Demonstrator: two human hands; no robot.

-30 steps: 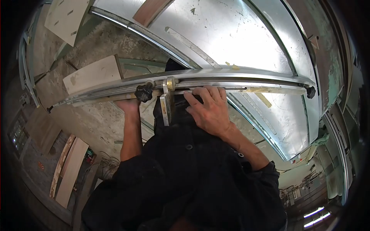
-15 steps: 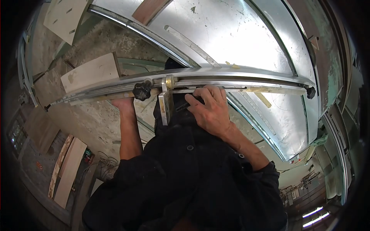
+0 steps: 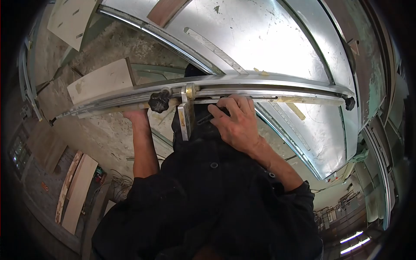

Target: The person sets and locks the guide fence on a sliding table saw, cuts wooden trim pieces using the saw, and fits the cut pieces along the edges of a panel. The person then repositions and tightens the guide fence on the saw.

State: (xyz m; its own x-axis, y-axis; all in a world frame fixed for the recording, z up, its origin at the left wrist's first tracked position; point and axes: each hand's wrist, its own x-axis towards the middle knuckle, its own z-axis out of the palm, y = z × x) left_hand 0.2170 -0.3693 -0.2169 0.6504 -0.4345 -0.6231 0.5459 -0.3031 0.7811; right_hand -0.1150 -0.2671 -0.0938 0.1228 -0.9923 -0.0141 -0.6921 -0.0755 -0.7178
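Note:
A long aluminium fence point(image 3: 277, 92) crosses in front of my body, with a metal stop point(image 3: 185, 115) and a black star knob point(image 3: 159, 102) on it. My right hand point(image 3: 237, 123) is on the near edge of the fence, right of the stop. Its fingers are bent and closed over that edge, with the thumb lower and to the left. My left hand point(image 3: 137, 115) reaches to the fence's underside left of the knob; its fingers are hidden there. A pale strip point(image 3: 312, 101) runs along the fence's near side.
Beyond the fence lies a shiny metal machine table point(image 3: 255, 34) with a ruler strip point(image 3: 212, 48) and a reddish-brown board point(image 3: 167, 12). Another knob point(image 3: 349, 103) sits at the fence's right end. Boards point(image 3: 80, 190) lean at lower left; a pale panel point(image 3: 104, 82) stands behind the fence.
Both hands keep their places on the fence. The view has shifted only very slightly; nothing else visibly differs.

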